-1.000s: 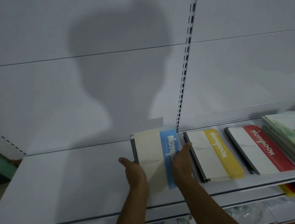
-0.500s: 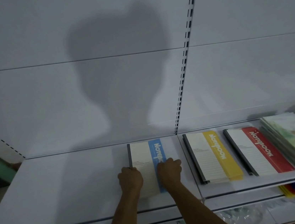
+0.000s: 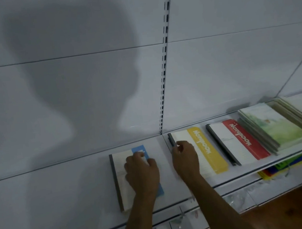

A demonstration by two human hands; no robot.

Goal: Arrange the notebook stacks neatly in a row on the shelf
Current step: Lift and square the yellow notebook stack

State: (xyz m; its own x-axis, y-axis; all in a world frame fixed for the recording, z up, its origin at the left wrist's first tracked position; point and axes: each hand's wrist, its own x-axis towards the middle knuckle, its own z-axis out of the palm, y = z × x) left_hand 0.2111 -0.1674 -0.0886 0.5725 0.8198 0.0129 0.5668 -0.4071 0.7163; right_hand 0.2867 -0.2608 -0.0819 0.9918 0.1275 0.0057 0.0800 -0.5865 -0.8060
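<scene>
While your left hand (image 3: 142, 174) presses flat on the blue stack (image 3: 123, 182), your right hand (image 3: 185, 159) pinches the yellow "Notebook" stack (image 3: 208, 151) beside the red "Notebook" stack (image 3: 241, 141).

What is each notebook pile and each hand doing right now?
Blue notebook stack: flat on the shelf, left hand on top.
Yellow notebook stack: flat, right hand at its dark spine.
Red notebook stack: flat, untouched.
Green notebook stack: flat, fanned unevenly.
Left hand: fingers bent, resting on the blue stack.
Right hand: fingers curled at the yellow stack's edge.
</scene>
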